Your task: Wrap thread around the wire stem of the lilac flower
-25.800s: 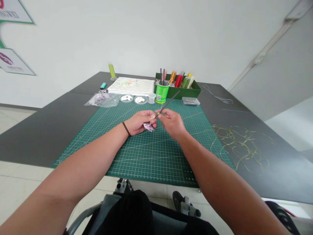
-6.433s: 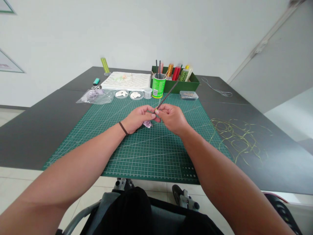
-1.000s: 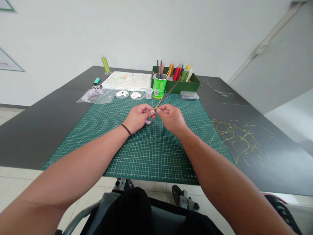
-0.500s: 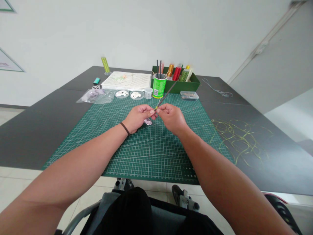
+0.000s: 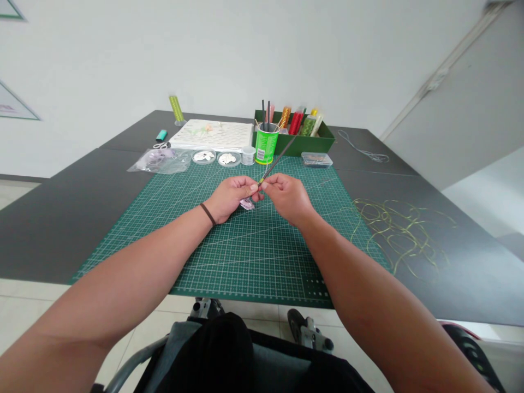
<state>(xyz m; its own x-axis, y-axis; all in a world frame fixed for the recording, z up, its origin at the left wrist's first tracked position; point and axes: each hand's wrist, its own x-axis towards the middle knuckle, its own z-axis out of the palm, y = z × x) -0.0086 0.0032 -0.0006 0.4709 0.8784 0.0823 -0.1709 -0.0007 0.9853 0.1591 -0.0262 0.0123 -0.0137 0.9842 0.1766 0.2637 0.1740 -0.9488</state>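
Over the cutting mat [image 5: 245, 251], both hands meet at a thin dark stick [image 5: 282, 154] that slants up to the right. My left hand [image 5: 233, 195] is closed, thumb and fingers pinching the stick's lower part. A yellow-green band [image 5: 261, 180] wraps the stick just above those fingertips. My right hand [image 5: 286, 196] is closed beside it, its thumb and forefinger pinched at the stick by the band; whether they also hold thread is too small to see. A pale lilac, petal-like piece [image 5: 246, 204] shows below my left fingers. Its link to the stick is hidden.
Behind the hands stand a green can [image 5: 266, 146] with dark sticks, a green box [image 5: 313, 144] of coloured tubes, small dishes of white pieces [image 5: 229, 159] and a white tray [image 5: 216, 146]. A plastic bag [image 5: 161, 160] lies left, tangled yellow-green cord [image 5: 393, 224] right.
Almost nothing differs. Both hands keep their pinch on the stick, and the lilac piece has shifted very slightly left.
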